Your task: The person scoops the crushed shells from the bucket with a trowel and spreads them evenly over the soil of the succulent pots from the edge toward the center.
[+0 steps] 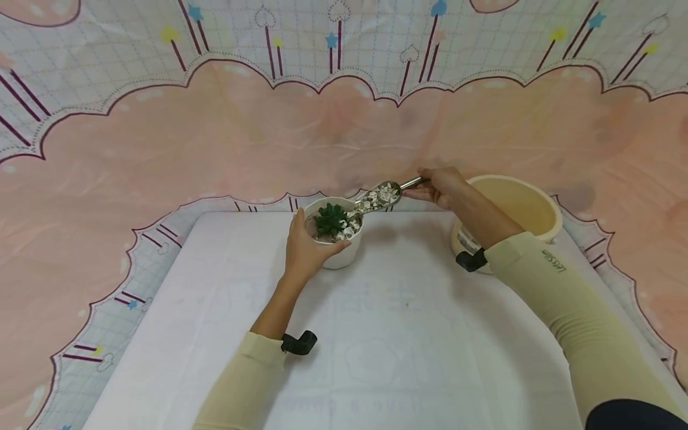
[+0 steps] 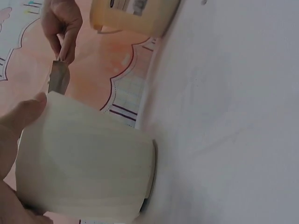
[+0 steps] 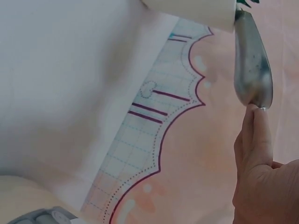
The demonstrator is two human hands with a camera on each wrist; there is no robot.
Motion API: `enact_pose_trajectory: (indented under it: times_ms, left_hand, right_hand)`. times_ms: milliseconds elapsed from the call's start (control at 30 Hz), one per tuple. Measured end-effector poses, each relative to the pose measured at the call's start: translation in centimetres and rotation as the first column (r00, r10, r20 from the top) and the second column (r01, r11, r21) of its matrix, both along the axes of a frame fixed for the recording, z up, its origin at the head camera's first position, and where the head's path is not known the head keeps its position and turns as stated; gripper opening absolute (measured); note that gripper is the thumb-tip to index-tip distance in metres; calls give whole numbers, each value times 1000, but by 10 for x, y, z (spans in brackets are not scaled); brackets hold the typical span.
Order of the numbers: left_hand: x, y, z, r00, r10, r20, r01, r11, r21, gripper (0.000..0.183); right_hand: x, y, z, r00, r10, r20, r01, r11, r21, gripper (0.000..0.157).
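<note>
A white flowerpot point(image 1: 342, 258) stands on the table near its far edge, holding a green succulent point(image 1: 330, 219) with pale stones over part of the soil. My left hand point(image 1: 309, 246) grips the pot from the left, thumb on its near side. In my right hand point(image 1: 442, 186) is the handle of a metal scoop point(image 1: 399, 189), held with thumb and fingers. Pale stone chips point(image 1: 383, 196) lie in the scoop, whose tip is at the pot's right rim. From the right wrist view, the scoop's underside point(image 3: 253, 65) shows, but its load is hidden.
A large cream bucket point(image 1: 548, 218) with a label stands at the table's right, below my right forearm. The white-covered table point(image 1: 376, 346) ends just behind the pot. A patterned pink cloth point(image 1: 258, 143) hangs behind it.
</note>
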State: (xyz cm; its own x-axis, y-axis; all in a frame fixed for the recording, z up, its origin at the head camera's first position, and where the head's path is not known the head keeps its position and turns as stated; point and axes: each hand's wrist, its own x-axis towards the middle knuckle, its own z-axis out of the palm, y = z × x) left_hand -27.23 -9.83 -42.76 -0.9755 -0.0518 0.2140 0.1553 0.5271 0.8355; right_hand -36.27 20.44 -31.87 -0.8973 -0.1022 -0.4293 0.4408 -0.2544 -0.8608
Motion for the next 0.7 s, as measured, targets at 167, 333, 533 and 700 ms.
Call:
enact_pose_trajectory:
  times_ms: [167,333,533,700]
  left_hand:
    - [-5,-11,2,997,-77,27,77,997,4,128]
    - [-8,-17,4,988,-147,50,146,989,19,125]
    - [-1,-4,6,991,-119,60,116,992,45,131]
    - [3,6,4,999,-31,34,31,1000,3,133]
  right_hand:
    - [0,1,2,1000,-1,1,1,1000,17,38]
    - [-1,4,1,1000,-7,6,6,1000,30,44]
    - [-1,6,3,1000,-10,11,10,1000,30,38]
    - [-2,7,1,1000,-9,2,8,999,35,35]
